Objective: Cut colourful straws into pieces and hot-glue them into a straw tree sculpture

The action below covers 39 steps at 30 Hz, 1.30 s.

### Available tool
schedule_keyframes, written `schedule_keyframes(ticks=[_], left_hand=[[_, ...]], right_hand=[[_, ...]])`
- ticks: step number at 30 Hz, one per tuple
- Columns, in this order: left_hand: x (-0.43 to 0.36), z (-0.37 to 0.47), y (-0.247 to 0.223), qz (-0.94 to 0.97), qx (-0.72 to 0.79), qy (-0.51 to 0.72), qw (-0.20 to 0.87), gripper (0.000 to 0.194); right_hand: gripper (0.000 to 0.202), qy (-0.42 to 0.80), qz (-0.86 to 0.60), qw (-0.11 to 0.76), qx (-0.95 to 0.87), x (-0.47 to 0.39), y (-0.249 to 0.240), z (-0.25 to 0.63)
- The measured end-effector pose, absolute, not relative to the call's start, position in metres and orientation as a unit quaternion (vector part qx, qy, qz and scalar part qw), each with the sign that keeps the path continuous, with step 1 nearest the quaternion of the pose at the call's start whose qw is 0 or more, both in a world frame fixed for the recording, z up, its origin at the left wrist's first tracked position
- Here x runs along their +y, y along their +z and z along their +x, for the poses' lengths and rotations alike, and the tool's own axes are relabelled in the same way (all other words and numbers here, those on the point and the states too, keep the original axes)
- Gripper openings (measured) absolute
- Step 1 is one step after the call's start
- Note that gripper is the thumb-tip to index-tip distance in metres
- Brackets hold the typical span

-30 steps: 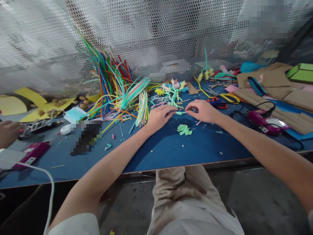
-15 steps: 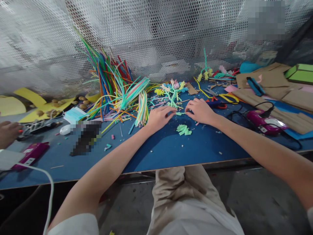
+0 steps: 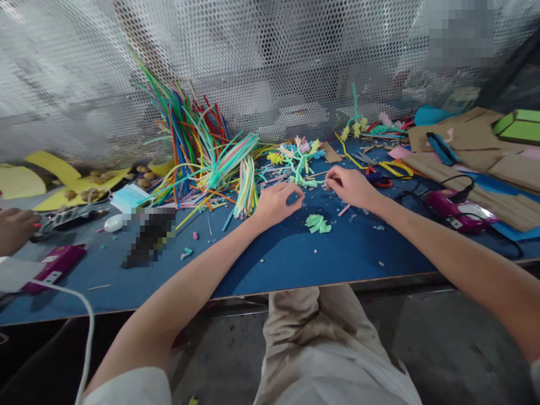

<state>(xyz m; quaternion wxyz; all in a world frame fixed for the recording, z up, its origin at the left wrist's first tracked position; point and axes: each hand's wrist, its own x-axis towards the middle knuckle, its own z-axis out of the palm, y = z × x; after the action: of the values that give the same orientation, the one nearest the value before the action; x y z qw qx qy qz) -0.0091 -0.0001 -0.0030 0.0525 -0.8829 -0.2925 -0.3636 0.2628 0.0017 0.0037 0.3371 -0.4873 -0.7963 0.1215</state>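
My left hand (image 3: pixel 278 203) is over the blue table, its thumb and index finger brought together in a ring; anything between the tips is too small to make out. To its right, my right hand (image 3: pixel 346 185) pinches one end of a thin stick with a green fuzzy piece (image 3: pixel 310 183) at its other end. Nearer the table's front edge lies a small pile of light green pieces (image 3: pixel 318 223). Just beyond both hands stands a branching pipe-cleaner form (image 3: pixel 300 160) with yellow, pink and blue tips.
Bundled pipe cleaners (image 3: pixel 189 146) fill the back left. Pliers (image 3: pixel 396 169), scissors (image 3: pixel 363 157), cardboard (image 3: pixel 459 135) and a purple device (image 3: pixel 459 211) lie right. Another person's hand (image 3: pixel 16 229) is far left, near a white cable (image 3: pixel 89 332).
My right hand has moved slightly right, away from my left hand. The green piece between the hands has shifted away from me, near the base of the branching form.
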Motion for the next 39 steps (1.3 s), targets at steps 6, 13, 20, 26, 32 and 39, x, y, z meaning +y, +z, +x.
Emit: schedule_keyframes(ticks=[6, 13, 20, 26, 32, 39], left_hand=[[0.0034, -0.0106, -0.0048, -0.888, -0.276, -0.361, 0.067, 0.003], [0.0043, -0.0124, -0.0043, -0.901, -0.267, -0.337, 0.063, 0.006], [0.0043, -0.0128, -0.0057, -0.895, -0.330, -0.299, 0.027, 0.035], [-0.0011, -0.0108, -0.0012, -0.892, -0.361, -0.271, 0.013, 0.042], [-0.0021, -0.0097, 0.0005, -0.891, -0.308, -0.330, 0.041, 0.010], [0.0007, -0.0112, -0.0049, -0.884, -0.334, -0.325, 0.039, 0.003]], right_hand=[[0.016, 0.134, -0.465, 0.421, -0.767, 0.0002, 0.0093, 0.2660], [0.017, 0.118, -0.453, 0.460, -0.754, 0.0026, 0.0115, 0.2703], [0.016, 0.124, -0.457, 0.439, -0.764, -0.0006, 0.0129, 0.2686], [0.020, 0.133, -0.455, 0.436, -0.765, 0.0014, 0.0104, 0.2695], [0.019, 0.136, -0.455, 0.438, -0.764, 0.0023, 0.0095, 0.2690], [0.017, 0.139, -0.461, 0.433, -0.762, 0.0006, 0.0107, 0.2678]])
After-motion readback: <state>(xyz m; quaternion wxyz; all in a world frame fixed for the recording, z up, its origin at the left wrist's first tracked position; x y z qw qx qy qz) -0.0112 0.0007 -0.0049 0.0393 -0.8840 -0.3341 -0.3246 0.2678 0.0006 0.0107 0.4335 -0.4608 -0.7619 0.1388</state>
